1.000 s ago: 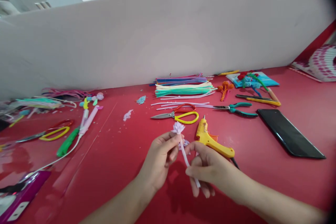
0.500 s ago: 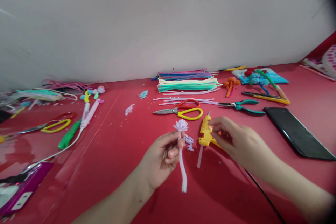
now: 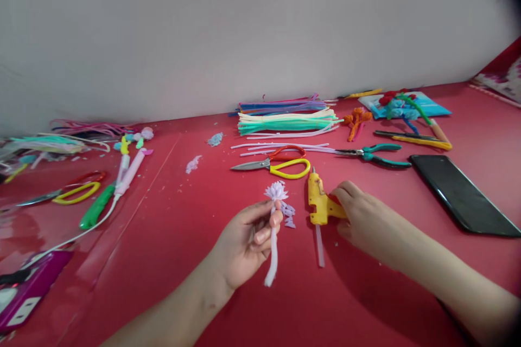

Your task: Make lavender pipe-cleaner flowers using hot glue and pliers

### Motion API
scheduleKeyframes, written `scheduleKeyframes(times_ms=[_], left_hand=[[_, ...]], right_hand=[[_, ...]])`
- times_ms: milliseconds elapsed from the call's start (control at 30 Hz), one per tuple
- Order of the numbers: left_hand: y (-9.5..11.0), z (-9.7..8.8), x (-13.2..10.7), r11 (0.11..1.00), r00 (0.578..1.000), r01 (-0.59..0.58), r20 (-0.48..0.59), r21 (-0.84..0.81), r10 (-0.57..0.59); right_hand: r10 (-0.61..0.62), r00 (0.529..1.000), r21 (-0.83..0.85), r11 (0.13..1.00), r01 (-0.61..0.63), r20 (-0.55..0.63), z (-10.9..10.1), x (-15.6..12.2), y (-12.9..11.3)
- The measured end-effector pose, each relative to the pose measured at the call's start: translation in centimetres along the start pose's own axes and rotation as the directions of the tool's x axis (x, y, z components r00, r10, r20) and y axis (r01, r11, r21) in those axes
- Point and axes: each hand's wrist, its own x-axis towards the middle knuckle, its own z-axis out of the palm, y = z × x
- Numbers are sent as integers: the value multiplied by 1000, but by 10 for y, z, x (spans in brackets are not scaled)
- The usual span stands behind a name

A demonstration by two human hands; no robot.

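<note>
Your left hand [image 3: 248,238] sits in the lower middle of the frame. Thumb and fingers are pinched together on the stem of a lilac pipe-cleaner flower [image 3: 277,191], so the fluffy head pokes up above your fingertips and the pale stem hangs down below your palm. Just right of the flower head there's a small lilac scrap [image 3: 288,211] down by the red worktop [image 3: 183,271].

Your right hand [image 3: 362,217] is a bit right of centre, fingers curled around the handle of the yellow glue gun [image 3: 318,200]. The nozzle points toward the top of the frame and a clear glue stick [image 3: 320,246] juts out the back toward you. Can't tell if the gun is lifted or resting on the worktop.

Just above the gun are the scissors [image 3: 280,165] with one red and one yellow loop, blades pointing left. Right of those are teal-handled pliers [image 3: 374,154], and further right a black phone [image 3: 459,195] lies flat. Behind the scissors, a bundle of pipe cleaners [image 3: 285,119] is stacked against the white partition [image 3: 244,38]. Over at the left edge there's a second pair of scissors [image 3: 69,195] and a green-handled tool [image 3: 95,211] with a white cord.
</note>
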Motion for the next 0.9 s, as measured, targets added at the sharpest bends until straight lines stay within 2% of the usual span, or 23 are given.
scheduleKeyframes(times_ms=[133,233,300,367,433,500,633,733,833,900], left_hand=[[-2,2,1,993,992,-73,-96,96,82],[-6,2,1,975,983,-108,-127,193,134],[-11,2,0,949,977,-140,-115,283,178],[-16,2,-1,906,968,-174,-101,387,229],[-20,4,-3,861,958,-197,-95,470,271],[-22,6,-4,833,949,-206,-103,514,299],[-27,9,-4,805,950,-180,-113,565,292],[-31,9,-3,757,951,-169,-97,631,293],[-34,9,-2,642,925,-224,-47,733,377],[-36,10,-3,550,905,-242,-19,799,426]], right_hand=[[81,988,111,992,-67,-129,-9,2,6],[130,963,331,942,-46,-234,-20,2,4],[206,957,571,819,-55,-204,-25,1,-3],[234,966,785,616,-63,-106,-26,-2,-12],[191,981,900,434,-48,-40,-26,-6,-21],[163,986,934,356,-35,-25,-23,-8,-29],[220,974,945,327,-18,-58,-14,-8,-40],[199,969,948,310,76,-143,-6,-6,-46],[174,971,942,318,104,-165,-2,-6,-49],[189,975,953,297,60,-121,-3,-6,-50]])
